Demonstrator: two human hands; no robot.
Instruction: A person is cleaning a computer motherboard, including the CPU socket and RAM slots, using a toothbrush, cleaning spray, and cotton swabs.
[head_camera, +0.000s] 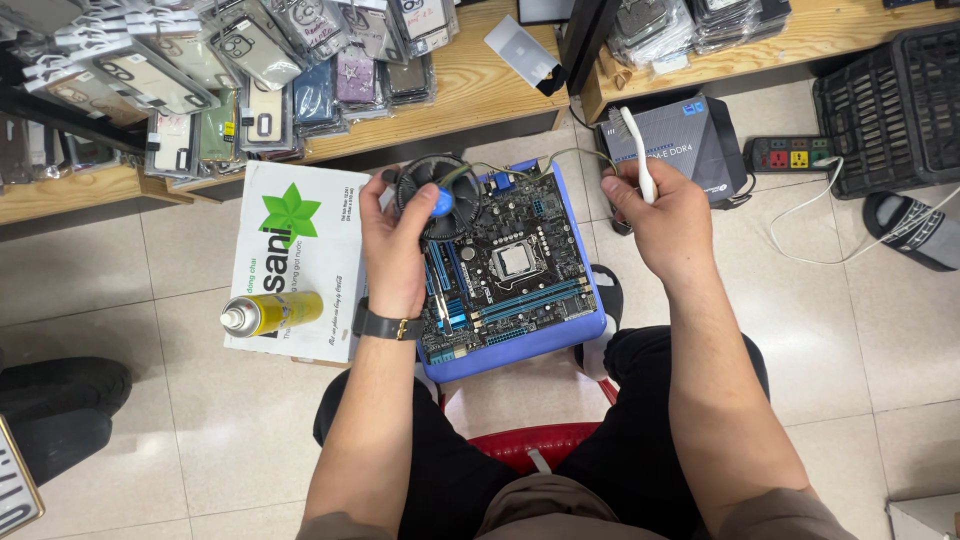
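Knees and a red stool (540, 445) sit closest to us; beyond them a motherboard (510, 270) lies flat on a blue tray (520, 350). Our left hand (395, 250) is curled over a round cooler fan (437, 197), lifted at the board's far-left corner, its cable trailing right. Our right hand (660, 220) is closed round a white brush handle (638, 155), upright, just off the board's right edge. Left hand is nearer the fan; the bare socket (513, 261) lies between the hands. Yellow spray can (270, 313) rests on a box, left.

yellow spray can (268, 313), white cardboard box (300, 230), black crate (890, 100), power strip (790, 153)
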